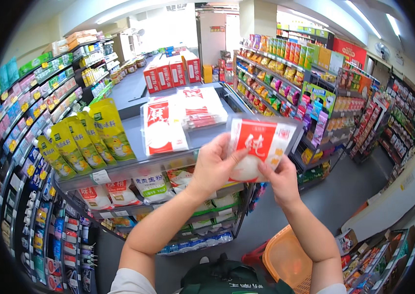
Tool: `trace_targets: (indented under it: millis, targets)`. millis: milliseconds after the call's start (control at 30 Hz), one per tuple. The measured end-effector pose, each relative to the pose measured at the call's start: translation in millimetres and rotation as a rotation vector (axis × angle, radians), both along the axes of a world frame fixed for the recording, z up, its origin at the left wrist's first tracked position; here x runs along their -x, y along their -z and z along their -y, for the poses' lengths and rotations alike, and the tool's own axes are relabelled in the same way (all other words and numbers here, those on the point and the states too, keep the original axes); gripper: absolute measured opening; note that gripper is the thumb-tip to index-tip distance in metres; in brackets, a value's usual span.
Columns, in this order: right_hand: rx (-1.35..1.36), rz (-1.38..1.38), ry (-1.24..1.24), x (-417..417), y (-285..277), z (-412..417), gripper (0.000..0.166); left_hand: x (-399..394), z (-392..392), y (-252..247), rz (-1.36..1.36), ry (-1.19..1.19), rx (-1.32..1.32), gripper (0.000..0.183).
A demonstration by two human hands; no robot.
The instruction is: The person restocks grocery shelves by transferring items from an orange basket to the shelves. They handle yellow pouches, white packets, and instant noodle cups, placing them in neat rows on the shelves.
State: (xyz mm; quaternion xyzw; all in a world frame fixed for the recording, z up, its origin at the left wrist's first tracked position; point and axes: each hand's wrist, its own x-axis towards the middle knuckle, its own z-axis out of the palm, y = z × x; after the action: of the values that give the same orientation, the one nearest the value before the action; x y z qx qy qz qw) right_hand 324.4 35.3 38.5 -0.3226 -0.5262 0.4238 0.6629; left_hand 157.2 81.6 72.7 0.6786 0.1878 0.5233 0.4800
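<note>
Both hands hold a clear plastic packet of white powder with a red and white printed front (253,147), raised above the right front corner of the shelf. My left hand (213,165) grips its left side, thumb across the front. At its lower right edge, my right hand (283,180) pinches with the thumb in front. Similar red and white packets (165,126) lie flat on the grey top shelf, with a stack of more packets (200,106) beside and behind them. Yellow-green spouted seasoning pouches (108,128) stand in a row at the shelf's left.
Red cartons (172,73) stand behind the packets. Lower tiers carry white bags (152,187). An orange plastic basket (290,253) sits on the floor near my right arm. Snack shelves (273,73) rise across the aisle; stocked shelves (42,92) line the left.
</note>
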Motion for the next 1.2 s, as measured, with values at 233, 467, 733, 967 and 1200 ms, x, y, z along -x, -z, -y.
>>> trace_targets:
  millis: [233, 467, 733, 967, 1200]
  targets:
    - [-0.261, -0.108, -0.133, 36, -70, -96, 0.027, 61, -37, -57, 0.064, -0.322, -0.168, 0.039]
    - [0.065, 0.083, -0.177, 42, -50, -161, 0.030, 87, -54, -19, -0.231, -0.704, -0.402, 0.052]
    - [0.205, 0.183, -0.348, 43, -33, -180, 0.033, 88, -60, -3, -0.402, -0.844, -0.618, 0.052]
    - [0.156, 0.491, -0.029, 44, -28, -179, 0.063, 83, -64, 10, -0.509, -0.888, -0.695, 0.054]
    - [-0.293, 0.548, 0.488, 42, -14, -93, 0.050, 73, -36, 21, -0.424, -0.822, -0.720, 0.046]
